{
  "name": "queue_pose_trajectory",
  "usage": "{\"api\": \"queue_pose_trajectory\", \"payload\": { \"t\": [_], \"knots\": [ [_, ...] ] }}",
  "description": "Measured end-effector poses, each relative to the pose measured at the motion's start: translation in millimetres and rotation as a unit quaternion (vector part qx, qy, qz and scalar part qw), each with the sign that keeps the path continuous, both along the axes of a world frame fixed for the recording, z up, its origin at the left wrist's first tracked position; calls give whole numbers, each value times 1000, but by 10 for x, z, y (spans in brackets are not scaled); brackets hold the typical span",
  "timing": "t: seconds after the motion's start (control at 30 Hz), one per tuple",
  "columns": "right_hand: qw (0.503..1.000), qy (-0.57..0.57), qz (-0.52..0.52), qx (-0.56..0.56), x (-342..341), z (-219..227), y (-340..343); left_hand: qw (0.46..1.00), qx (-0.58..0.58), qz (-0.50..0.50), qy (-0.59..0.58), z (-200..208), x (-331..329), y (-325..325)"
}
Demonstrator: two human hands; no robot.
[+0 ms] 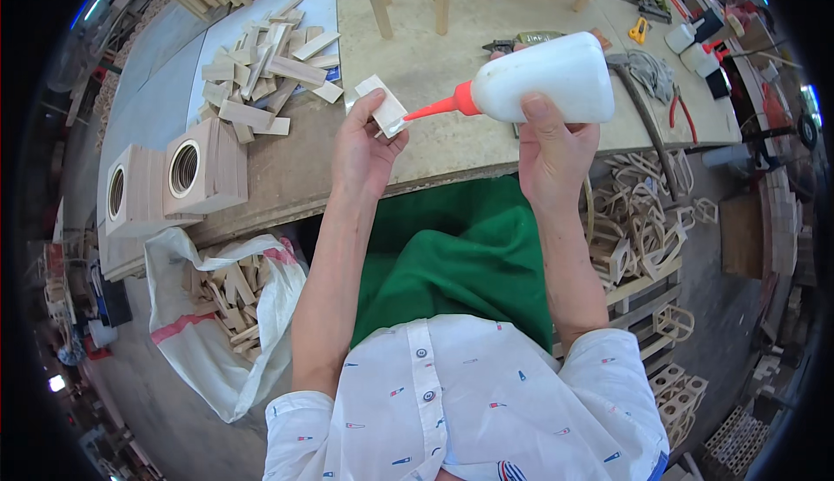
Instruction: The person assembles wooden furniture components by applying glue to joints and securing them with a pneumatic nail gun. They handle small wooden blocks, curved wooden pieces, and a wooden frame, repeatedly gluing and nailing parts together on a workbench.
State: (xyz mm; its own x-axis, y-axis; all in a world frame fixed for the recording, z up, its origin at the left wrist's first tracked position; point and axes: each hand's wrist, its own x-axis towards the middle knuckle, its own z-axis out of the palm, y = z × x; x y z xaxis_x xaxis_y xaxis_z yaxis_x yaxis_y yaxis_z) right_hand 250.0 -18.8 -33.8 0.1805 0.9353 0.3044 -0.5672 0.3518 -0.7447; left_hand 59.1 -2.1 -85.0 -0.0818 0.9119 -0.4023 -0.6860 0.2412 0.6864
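Observation:
My left hand (365, 146) pinches a small flat wood block (379, 103) between thumb and fingers, above the near edge of the workbench. Wrapped round a white glue bottle (552, 79) is my right hand (556, 138), holding it tipped sideways. Its red nozzle (443, 106) points left, and the tip is at the lower end of the block, where a whitish smear of glue shows. Whether the tip touches the wood I cannot tell. The bottle hides part of my right fingers.
A heap of wood pieces (269, 68) lies at the bench's left, beside round-holed wooden blocks (204, 168). Below them stands a white sack (204, 364) of offcuts. Pliers (684, 116), a grey rag (650, 72) and yellow scissors (639, 29) lie right. Wooden frames (643, 220) are piled below.

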Motion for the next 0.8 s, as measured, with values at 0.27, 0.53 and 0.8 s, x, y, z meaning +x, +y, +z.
{"api": "queue_pose_trajectory", "payload": {
  "t": [0.27,0.53,0.8],
  "knots": [
    [994,-63,-83,-15,35,-27,-37,996,-34,27,-84,-44,-132,83],
    [997,71,-3,-19,-14,-251,-42,968,-104,46,-225,-91,-27,119],
    [1000,10,-12,3,-71,-312,-44,963,-97,42,-246,-77,57,116]
  ]
}}
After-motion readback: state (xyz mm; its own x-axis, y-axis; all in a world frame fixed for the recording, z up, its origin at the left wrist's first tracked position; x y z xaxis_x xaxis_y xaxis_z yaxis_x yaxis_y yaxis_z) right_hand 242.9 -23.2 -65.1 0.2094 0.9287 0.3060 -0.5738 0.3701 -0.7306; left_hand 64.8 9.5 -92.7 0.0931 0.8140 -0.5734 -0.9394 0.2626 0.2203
